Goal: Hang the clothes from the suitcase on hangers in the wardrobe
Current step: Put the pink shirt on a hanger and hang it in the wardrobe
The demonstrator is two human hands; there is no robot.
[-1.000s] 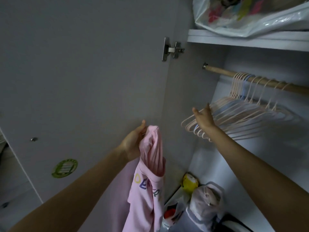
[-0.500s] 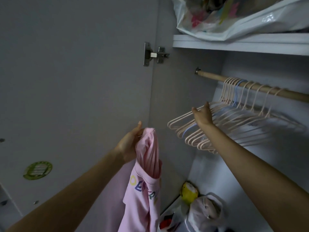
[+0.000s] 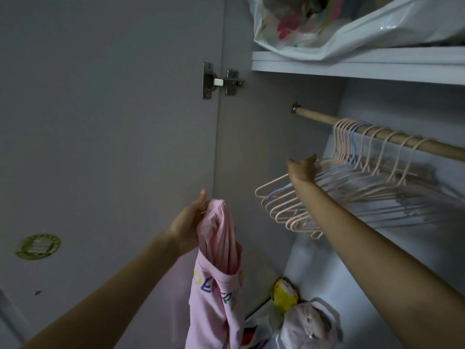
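Note:
My left hand (image 3: pixel 190 222) grips the bunched top of a pink shirt (image 3: pixel 217 278) with coloured letters, which hangs down in front of the open wardrobe. My right hand (image 3: pixel 302 168) reaches into the wardrobe and touches the near end of a row of several empty hangers (image 3: pixel 292 210), mostly pale pink with a blue one among them. They hang from a wooden rail (image 3: pixel 392 137). Whether the fingers curl round a hanger is hidden behind the hand.
The grey wardrobe door (image 3: pixel 108 122) stands open on the left with a metal hinge (image 3: pixel 221 81) and a green sticker (image 3: pixel 37 246). A shelf (image 3: pixel 352 65) above the rail carries a white plastic bag (image 3: pixel 339 26). Bags (image 3: pixel 307 326) lie on the wardrobe floor.
My view has tilted up a little. My right hand has stayed at the front hangers, shifting slightly up along them. The left hand still holds the pink shirt.

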